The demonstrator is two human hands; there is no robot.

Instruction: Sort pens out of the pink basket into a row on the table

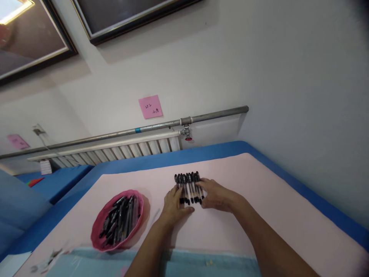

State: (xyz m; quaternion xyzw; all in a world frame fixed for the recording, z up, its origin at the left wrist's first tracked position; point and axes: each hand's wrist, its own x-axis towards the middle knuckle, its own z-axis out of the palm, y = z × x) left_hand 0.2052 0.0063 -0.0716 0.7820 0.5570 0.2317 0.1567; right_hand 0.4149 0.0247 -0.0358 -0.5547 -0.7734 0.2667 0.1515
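You have both hands at a row of black-capped pens (190, 187) lying side by side on the pink-covered surface (230, 169). The caps point away from you, toward the wall (276, 77); the dark lower ends point toward you. The pens lie close together, and their lower ends are slightly uneven.

Your left hand (173, 206) is at the left end of the row. Its fingers touch the outer pens, while its thumb stands apart, extended below the row; the hand is unclenched. Your right hand (215, 196) is at the opposite end, bent, with fingertips against the outermost pens. Whether it grips a pen or only presses against the row, you cannot tell from this view.

To the left of your left hand, and apart from it, stands a pink basket (93, 234) with a wavy rim. It holds a loose pile of further pens (122, 219), dark and clear, lying at various angles. Nearest you, a light blue cloth (219, 264) lies along the front of the surface.

Behind the surface, a white radiator (138, 149) runs along the wall beneath a metal pipe (115, 134). A pink note (150, 107) with handwriting is fixed above the pipe.
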